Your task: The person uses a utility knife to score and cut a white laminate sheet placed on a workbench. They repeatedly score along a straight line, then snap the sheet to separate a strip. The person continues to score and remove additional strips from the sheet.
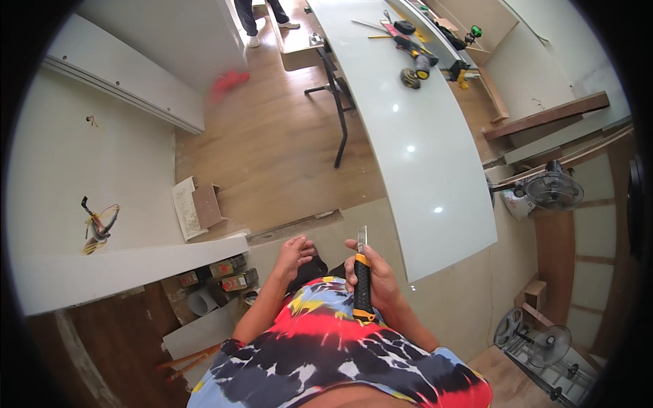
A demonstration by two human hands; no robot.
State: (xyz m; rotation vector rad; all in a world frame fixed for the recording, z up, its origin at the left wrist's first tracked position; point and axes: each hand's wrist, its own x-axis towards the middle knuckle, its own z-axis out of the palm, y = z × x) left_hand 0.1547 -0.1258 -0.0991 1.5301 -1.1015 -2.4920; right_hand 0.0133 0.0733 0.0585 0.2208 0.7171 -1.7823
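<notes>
My right hand (pixel 382 280) is wrapped round a chisel (pixel 362 285) with a black and orange handle. Its short, flat metal blade points away from me, and the thumb and a finger lie beside the lower part of the blade. To the left, my left hand (pixel 295 256) hovers in front of my body with nothing in it, its fingers loosely bent and apart. The long white tabletop (pixel 435 170) runs ahead on the right, its rounded near end not far from my right hand.
Hand tools, including a cordless drill (pixel 416 56) and a tape measure (pixel 410 78), lie on the tabletop's far part. Loose wires (pixel 98 228) stick out of the left wall. Fans (pixel 552 190) stand at right. A folding leg (pixel 340 115) rests on the floor. A person's legs (pixel 253 20) show far off.
</notes>
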